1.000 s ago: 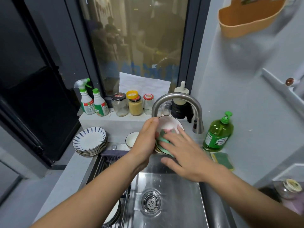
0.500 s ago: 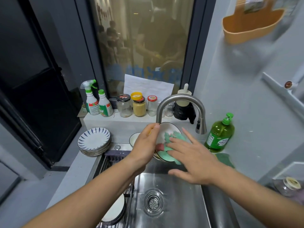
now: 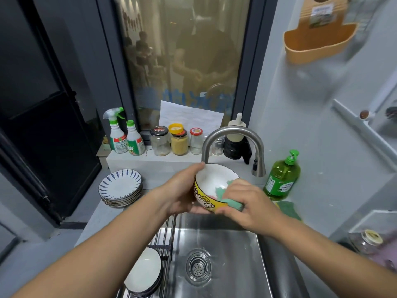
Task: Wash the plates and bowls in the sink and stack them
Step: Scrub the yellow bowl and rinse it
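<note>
My left hand [image 3: 182, 192] grips a bowl [image 3: 211, 183] with a white inside and a yellow lettered outside, tilted over the back of the steel sink [image 3: 234, 252], just under the tap [image 3: 234, 134]. My right hand [image 3: 247, 205] pinches a green sponge cloth [image 3: 227, 197] folded over the bowl's near rim. A stack of blue-striped plates [image 3: 120, 186] sits on the counter at the left. Dark-rimmed white plates [image 3: 146, 271] lean in the wire rack [image 3: 164, 239] at the sink's left side.
A green dish soap bottle [image 3: 282, 179] stands right of the tap, with a green scouring pad [image 3: 287, 208] lying in front of it. Spray bottles [image 3: 117, 134] and jars [image 3: 179, 139] line the ledge behind. An orange holder [image 3: 318, 45] hangs on the right wall.
The bowl has turned so its yellow outside faces me. My right hand went from flat wiping with spread fingers to pinching the sponge over the near rim. The view moved closer.
</note>
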### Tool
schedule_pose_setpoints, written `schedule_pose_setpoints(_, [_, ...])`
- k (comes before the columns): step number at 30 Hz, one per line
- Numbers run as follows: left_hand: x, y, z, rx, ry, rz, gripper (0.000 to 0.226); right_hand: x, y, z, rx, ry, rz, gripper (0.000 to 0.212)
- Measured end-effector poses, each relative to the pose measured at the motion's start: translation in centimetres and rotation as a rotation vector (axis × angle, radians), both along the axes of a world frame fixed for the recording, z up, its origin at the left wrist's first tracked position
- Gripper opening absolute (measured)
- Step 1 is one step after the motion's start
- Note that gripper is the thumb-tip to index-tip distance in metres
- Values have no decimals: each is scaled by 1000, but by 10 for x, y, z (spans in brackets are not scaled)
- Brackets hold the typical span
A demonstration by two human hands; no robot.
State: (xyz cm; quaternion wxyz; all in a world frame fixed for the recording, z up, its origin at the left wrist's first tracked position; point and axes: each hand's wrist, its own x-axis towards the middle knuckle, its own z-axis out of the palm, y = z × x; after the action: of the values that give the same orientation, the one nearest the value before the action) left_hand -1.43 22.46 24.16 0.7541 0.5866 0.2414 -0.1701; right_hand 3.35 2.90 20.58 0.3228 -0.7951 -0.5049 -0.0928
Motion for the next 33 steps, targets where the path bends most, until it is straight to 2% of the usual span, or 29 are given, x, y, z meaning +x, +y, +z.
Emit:
schedule_pose_setpoints(3, [-2,8,2,-109,-71,-132,77,-14,8,6,131,131,-86,43])
schedule_pose_setpoints(4, [-5,7,-1,-161,-130,-133,78,-18,9,6,163,192,-122,44])
schedule_pose_setpoints(6, [-12,0,-12,-289,-277,-51,71,-27,12,11,219,348,-194,45])
schedule_pose_setpoints(8, [-18,-10,-27,-339,-410,83,73,-34,16,17,321,517,-233,40])
schedule_pose_setpoints(11, [-23,-25,-34,-363,-477,176,82,-45,27,20,406,642,-187,33])
schedule_pose_setpoints(13, [-23,-28,-29,-356,-430,179,81,-49,32,16,374,605,-160,45])
schedule_pose_setpoints(15, [-22,-23,-22,-426,-320,146,81,-44,28,12,295,468,-106,58])
schedule_pose_setpoints(18, [-18,-6,-12,-602,-83,-57,93,-24,11,6,139,114,25,51])
schedule_pose_setpoints(20, [-12,4,-15,-613,6,-202,103,-12,3,5,75,0,58,44])
schedule_pose_setpoints(22, [-11,6,-19,-607,-17,-303,112,-10,3,2,101,6,54,42])
schedule_pose_setpoints(24, [-12,-2,-23,-647,-146,-312,112,-16,7,0,204,131,-11,49])
schedule_pose_setpoints(26, [-15,-13,-29,-680,-304,-180,113,-23,13,0,300,279,-90,57])
schedule_pose_setpoints(29, [-15,-25,-37,-571,-421,27,120,-30,21,0,332,362,-102,57])
schedule_pose_setpoints(31, [-16,-24,-35,-523,-394,28,113,-32,22,-2,285,327,-63,58])
schedule_pose_setpoints(33, [-17,-17,-32,-553,-296,-70,113,-26,15,-4,213,168,5,48])
